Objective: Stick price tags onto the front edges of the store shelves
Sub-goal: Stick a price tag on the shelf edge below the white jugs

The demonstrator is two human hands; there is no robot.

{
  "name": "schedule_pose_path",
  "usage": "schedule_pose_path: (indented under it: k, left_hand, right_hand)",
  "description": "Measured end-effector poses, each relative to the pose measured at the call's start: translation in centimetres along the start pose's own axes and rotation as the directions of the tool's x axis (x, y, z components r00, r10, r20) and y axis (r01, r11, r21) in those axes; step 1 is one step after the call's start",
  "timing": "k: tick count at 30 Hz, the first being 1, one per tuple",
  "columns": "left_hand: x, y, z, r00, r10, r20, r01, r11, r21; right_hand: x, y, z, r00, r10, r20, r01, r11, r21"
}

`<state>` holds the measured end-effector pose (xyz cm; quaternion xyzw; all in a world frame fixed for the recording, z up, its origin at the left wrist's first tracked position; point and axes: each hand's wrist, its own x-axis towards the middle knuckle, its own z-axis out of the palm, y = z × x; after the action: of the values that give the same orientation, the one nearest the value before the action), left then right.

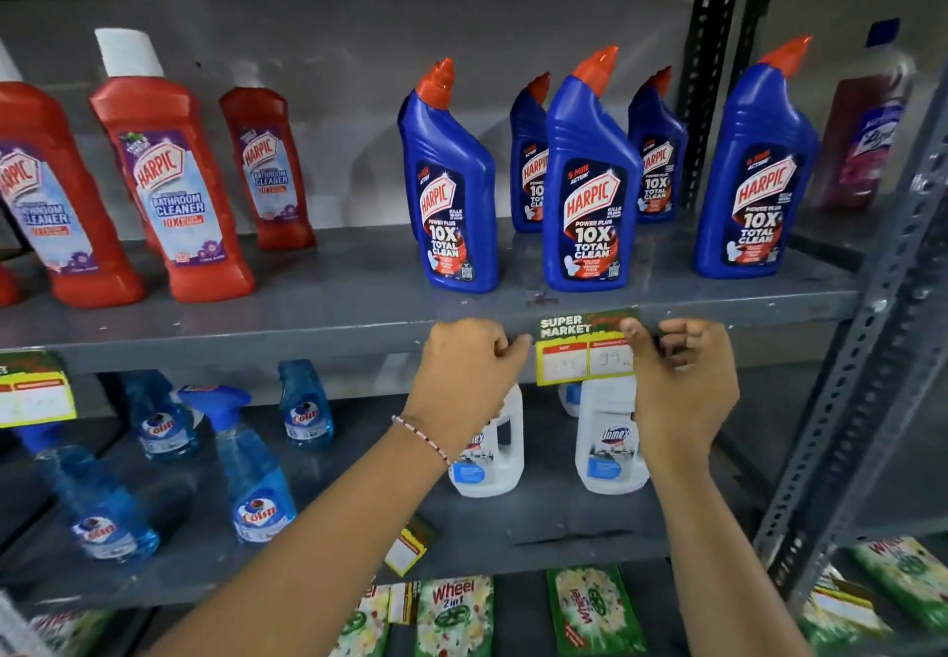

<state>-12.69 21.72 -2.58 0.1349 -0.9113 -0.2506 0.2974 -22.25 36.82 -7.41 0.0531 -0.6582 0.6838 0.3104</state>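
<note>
A green, red and yellow price tag (585, 348) reading "SUPER MARKET" lies against the front edge of the grey upper shelf (256, 343), below the blue Harpic bottles (590, 184). My left hand (467, 374) pinches the tag's left edge with fingers curled. My right hand (682, 374) presses its upper right corner with the thumb, the other fingers folded. Another tag (36, 389) hangs on the same shelf edge at far left. A loose tag (408, 546) lies on the lower shelf, behind my left forearm.
Red Harpic bathroom cleaner bottles (169, 174) stand on the upper shelf at left. Blue Colin spray bottles (256, 472) and white Domex bottles (608, 436) fill the lower shelf. Green Wheel packets (454, 615) lie below. A perforated grey upright (867, 374) rises at right.
</note>
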Motion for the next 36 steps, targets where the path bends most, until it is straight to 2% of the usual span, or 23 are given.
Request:
schedule_pose_path:
  k: [2, 5, 8, 10, 12, 15, 17, 19, 22, 24, 28, 31, 34, 36]
  left_hand:
    - [-1.1, -2.6, 0.1, 0.999, 0.019, 0.040, -0.022, 0.996, 0.088]
    - [-3.0, -7.7, 1.0, 0.989, -0.073, 0.129, 0.062, 0.994, 0.085]
    - [-4.9, -13.7, 2.3, 0.964, -0.199, 0.174, 0.200, 0.980, 0.011]
    - [-6.1, -17.4, 3.0, 0.932, -0.302, 0.201, 0.307, 0.952, 0.009]
    - [-7.4, -20.6, 3.8, 0.895, -0.389, 0.217, 0.394, 0.919, 0.021]
    - [-8.7, -24.5, 5.3, 0.824, -0.501, 0.263, 0.482, 0.865, 0.137]
    - [-8.9, -26.8, 6.4, 0.794, -0.531, 0.296, 0.489, 0.847, 0.209]
    - [-8.8, -28.3, 7.4, 0.790, -0.516, 0.331, 0.463, 0.856, 0.228]
    - [-8.0, -30.0, 9.1, 0.755, -0.502, 0.421, 0.477, 0.862, 0.172]
    - [-7.4, -31.2, 10.2, 0.732, -0.506, 0.456, 0.512, 0.850, 0.122]
    - [-6.7, -32.0, 10.4, 0.755, -0.489, 0.438, 0.541, 0.841, 0.008]
    - [-7.1, -31.3, 9.8, 0.797, -0.438, 0.416, 0.482, 0.876, -0.002]
    - [-8.3, -29.5, 10.0, 0.792, -0.407, 0.455, 0.463, 0.886, -0.014]
    - [-9.2, -27.6, 10.8, 0.776, -0.400, 0.487, 0.475, 0.879, -0.034]
  right_hand:
    - [-1.0, 1.1, 0.2, 0.998, 0.016, -0.059, -0.016, 1.000, 0.016]
    - [-3.5, 3.2, 1.1, 0.995, 0.081, -0.066, -0.081, 0.997, -0.003]
    - [-7.4, 5.6, 2.8, 0.977, 0.200, 0.069, -0.200, 0.980, -0.007]
    - [-10.5, 7.7, 4.3, 0.933, 0.288, 0.217, -0.274, 0.957, -0.092]
    - [-14.0, 9.5, 5.8, 0.840, 0.367, 0.399, -0.287, 0.925, -0.247]
    - [-19.0, 12.1, 8.0, 0.650, 0.455, 0.609, -0.208, 0.877, -0.433]
    - [-21.5, 13.9, 9.4, 0.526, 0.517, 0.675, -0.162, 0.840, -0.518]
    - [-23.1, 15.5, 10.8, 0.478, 0.543, 0.691, -0.076, 0.809, -0.583]
    - [-24.6, 17.0, 12.6, 0.485, 0.569, 0.664, 0.153, 0.693, -0.705]
    - [-24.9, 16.9, 13.5, 0.505, 0.572, 0.646, 0.196, 0.652, -0.732]
    - [-25.0, 17.3, 14.2, 0.546, 0.598, 0.587, 0.044, 0.679, -0.733]
    - [-24.8, 17.8, 12.9, 0.562, 0.545, 0.622, -0.076, 0.783, -0.617]
    - [-23.3, 17.9, 10.3, 0.559, 0.471, 0.683, -0.142, 0.865, -0.481]
    - [-22.1, 17.9, 8.1, 0.588, 0.462, 0.664, -0.187, 0.876, -0.444]
